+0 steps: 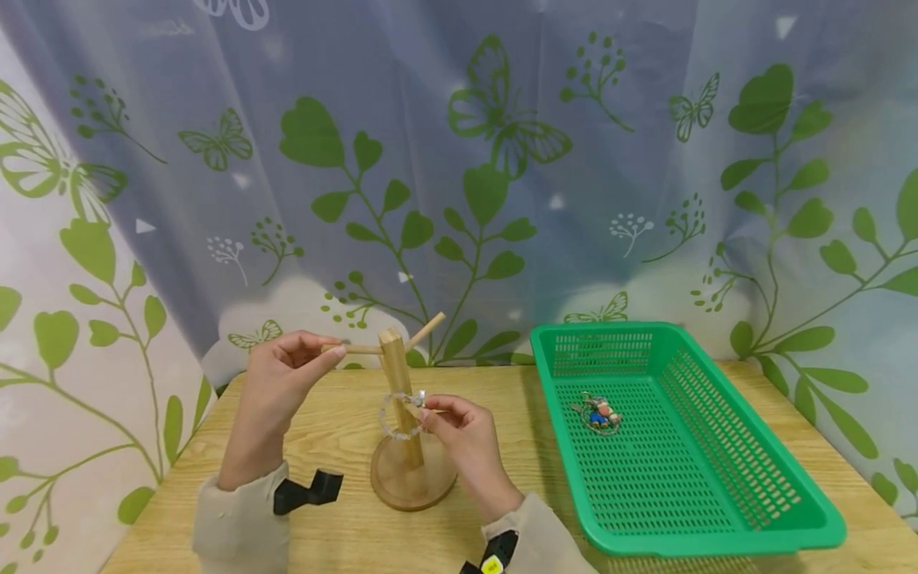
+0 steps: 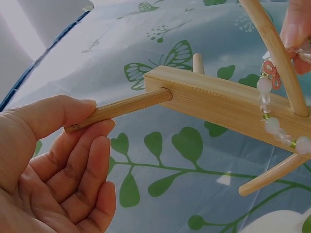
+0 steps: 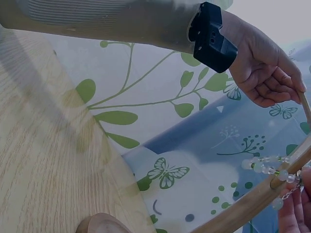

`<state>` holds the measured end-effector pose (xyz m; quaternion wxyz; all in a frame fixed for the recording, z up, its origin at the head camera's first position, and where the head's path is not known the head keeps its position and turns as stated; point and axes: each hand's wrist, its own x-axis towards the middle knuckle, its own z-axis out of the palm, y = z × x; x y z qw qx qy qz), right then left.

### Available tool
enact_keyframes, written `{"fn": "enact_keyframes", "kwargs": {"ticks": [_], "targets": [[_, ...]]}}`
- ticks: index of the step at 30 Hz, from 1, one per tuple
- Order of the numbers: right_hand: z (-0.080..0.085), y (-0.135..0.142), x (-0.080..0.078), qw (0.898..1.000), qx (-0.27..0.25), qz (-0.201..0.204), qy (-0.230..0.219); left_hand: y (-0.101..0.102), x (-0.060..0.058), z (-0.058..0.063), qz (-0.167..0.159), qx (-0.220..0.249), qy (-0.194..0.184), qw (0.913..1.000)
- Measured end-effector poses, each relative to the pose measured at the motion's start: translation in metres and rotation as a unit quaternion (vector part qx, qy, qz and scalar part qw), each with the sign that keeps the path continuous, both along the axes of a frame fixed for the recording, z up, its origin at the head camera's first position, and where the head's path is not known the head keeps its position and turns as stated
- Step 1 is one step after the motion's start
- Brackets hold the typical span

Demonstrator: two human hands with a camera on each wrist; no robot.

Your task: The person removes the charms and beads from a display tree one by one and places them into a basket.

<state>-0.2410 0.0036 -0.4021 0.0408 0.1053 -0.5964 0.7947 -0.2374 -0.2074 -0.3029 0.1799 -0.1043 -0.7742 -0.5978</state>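
A wooden stand [image 1: 395, 371] with a round base and several side pegs stands upright on the table. With thumb and index finger, my left hand [image 1: 278, 391] pinches the tip of its upper left peg [image 2: 129, 107]. My right hand [image 1: 469, 446], lower on the stand, pinches a bracelet [image 1: 385, 420] of pale and green beads. In the left wrist view, the bracelet's beads [image 2: 265, 85] hang beside a lower curved peg [image 2: 274, 48], with a small pink butterfly-shaped charm among them. The right fingertips [image 3: 287, 213] are close to that peg, partly cut off by the frame edge.
To the right stands a green plastic basket [image 1: 717, 544] with slotted walls. Inside it lies a small chained trinket [image 1: 602, 416] with a colourful figure. Behind the wooden table [image 1: 330, 446] hangs a curtain [image 1: 430, 143] printed with leaves and butterflies.
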Motion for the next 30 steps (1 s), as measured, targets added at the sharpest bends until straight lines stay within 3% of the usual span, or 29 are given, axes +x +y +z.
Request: {"fn": "enact_keyframes", "kwargs": {"ticks": [30], "targets": [[0.014, 0.005, 0.008, 1.0, -0.01, 0.005, 0.026, 0.002, 0.002, 0.002, 0.004, 0.009, -0.004, 0.9999]]}}
